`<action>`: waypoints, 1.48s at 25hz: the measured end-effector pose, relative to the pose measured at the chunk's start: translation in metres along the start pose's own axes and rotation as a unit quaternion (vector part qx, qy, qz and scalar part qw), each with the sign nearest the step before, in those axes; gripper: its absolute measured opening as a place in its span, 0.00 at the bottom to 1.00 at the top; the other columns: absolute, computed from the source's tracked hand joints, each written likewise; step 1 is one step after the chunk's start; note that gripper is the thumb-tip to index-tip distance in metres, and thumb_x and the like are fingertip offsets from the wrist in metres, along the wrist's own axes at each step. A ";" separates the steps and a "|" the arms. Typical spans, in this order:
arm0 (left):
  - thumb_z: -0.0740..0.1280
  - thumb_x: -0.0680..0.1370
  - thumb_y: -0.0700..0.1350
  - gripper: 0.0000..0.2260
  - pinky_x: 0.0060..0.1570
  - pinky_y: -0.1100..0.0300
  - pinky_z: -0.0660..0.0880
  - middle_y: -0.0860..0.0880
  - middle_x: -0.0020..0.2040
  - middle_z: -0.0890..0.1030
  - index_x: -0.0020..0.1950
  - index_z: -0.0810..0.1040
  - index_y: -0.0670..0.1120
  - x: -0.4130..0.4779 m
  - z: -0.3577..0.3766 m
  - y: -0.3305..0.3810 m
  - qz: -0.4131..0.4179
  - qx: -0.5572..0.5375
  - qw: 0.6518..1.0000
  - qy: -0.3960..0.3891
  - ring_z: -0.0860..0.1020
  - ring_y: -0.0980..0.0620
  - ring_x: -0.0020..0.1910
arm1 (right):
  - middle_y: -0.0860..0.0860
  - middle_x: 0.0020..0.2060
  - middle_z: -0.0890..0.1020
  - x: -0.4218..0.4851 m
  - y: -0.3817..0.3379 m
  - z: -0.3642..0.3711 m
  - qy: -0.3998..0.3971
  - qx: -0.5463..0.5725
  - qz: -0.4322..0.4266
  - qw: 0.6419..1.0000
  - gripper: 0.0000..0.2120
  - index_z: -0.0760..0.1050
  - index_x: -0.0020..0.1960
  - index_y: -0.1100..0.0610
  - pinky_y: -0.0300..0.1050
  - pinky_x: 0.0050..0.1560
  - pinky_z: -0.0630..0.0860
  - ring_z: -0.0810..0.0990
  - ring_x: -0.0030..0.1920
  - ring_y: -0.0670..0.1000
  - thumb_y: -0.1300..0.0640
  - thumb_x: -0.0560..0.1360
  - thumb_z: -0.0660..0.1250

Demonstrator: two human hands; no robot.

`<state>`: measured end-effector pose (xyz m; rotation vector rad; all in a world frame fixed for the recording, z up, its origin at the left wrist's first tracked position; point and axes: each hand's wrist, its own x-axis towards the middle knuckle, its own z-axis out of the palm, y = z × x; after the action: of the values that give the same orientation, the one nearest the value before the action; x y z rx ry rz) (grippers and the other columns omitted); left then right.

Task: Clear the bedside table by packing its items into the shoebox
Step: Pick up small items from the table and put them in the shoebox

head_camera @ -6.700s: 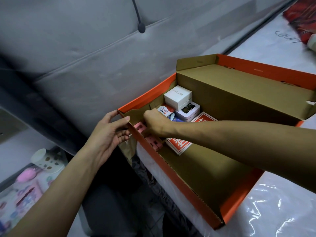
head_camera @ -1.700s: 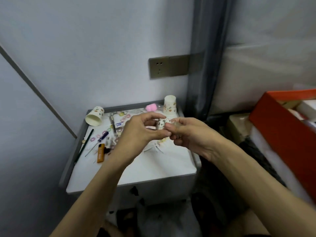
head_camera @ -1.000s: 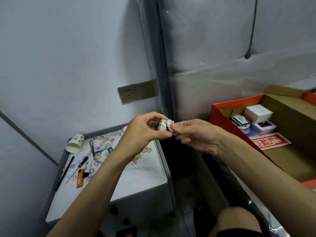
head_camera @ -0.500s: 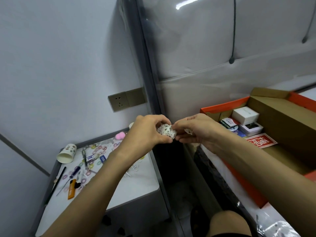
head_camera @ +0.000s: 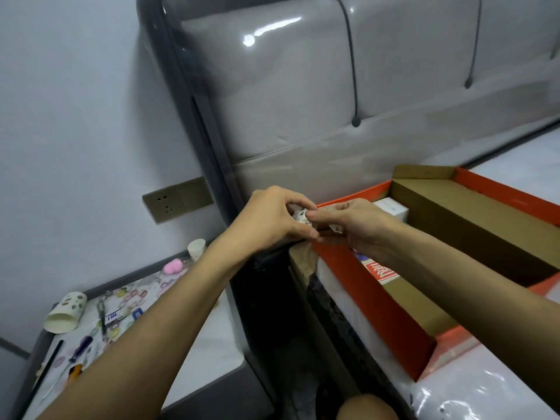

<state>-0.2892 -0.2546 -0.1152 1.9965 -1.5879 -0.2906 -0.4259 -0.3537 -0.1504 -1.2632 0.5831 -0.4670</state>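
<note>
Shoebox (head_camera: 372, 298): I see it lying open on the plastic-wrapped mattress (head_camera: 485, 398). It is orange outside and brown card inside, and its near-left corner sits right under both hands.
Bedside table (head_camera: 212, 350): it stands low at my left, beside the bed frame. It has a white top with a grey rim, and small things are scattered over its far-left part.
Left hand (head_camera: 266, 221): the fingers are curled, and thumb and fingertips pinch the spotted item (head_camera: 301, 216) from the left.
Right hand (head_camera: 360, 222): it is curled too and pinches the same item from the right, above the shoebox's corner.
White box (head_camera: 392, 207): it is inside the shoebox at the far-left end, just behind the right hand.
Tipped paper cup (head_camera: 65, 312): it lies on its side at the table's left rear.
Red printed packet (head_camera: 380, 271): it lies flat on the shoebox floor, and the right forearm hides part of it.
Upright paper cup (head_camera: 197, 248): it stands at the table's back edge, near the wall.
Screwdriver (head_camera: 80, 348): it lies near the table's left edge, with a small orange item (head_camera: 74, 371) just nearer to me.
Pink lump (head_camera: 173, 266): it sits just beside the upright cup.
Spotted item: it is white with dark spots and held between the fingertips of both hands, over the shoebox rim and not inside. I cannot tell what it is.
Coloured rings (head_camera: 133, 294): they are strewn between the two cups.
</note>
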 end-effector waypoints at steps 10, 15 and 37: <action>0.81 0.65 0.48 0.15 0.36 0.70 0.70 0.49 0.39 0.84 0.50 0.86 0.51 0.125 0.076 -0.015 0.067 0.137 0.979 -0.139 0.79 0.53 0.38 | 0.56 0.41 0.80 0.047 0.017 -0.099 0.061 -0.288 0.146 0.944 0.13 0.79 0.52 0.60 0.40 0.30 0.70 0.75 0.35 0.50 0.54 0.71 0.74; 0.80 0.65 0.48 0.18 0.43 0.61 0.71 0.51 0.47 0.83 0.53 0.85 0.54 0.177 0.128 -0.035 0.124 0.300 0.915 -0.240 0.78 0.53 0.44 | 0.58 0.45 0.80 0.073 0.051 -0.117 0.035 -0.251 0.182 0.950 0.12 0.74 0.59 0.66 0.41 0.30 0.75 0.79 0.34 0.51 0.68 0.77 0.63; 0.72 0.74 0.55 0.13 0.40 0.58 0.68 0.53 0.42 0.80 0.58 0.83 0.57 0.199 0.149 -0.041 0.216 0.534 0.714 -0.398 0.72 0.53 0.37 | 0.55 0.45 0.84 0.105 0.108 -0.099 0.089 -0.401 0.038 0.911 0.11 0.76 0.37 0.52 0.44 0.49 0.79 0.83 0.49 0.55 0.63 0.69 0.76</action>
<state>-0.2759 -0.4807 -0.2249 2.2355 -3.2960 0.0162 -0.4081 -0.4663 -0.2898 -1.9818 1.0380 -0.2754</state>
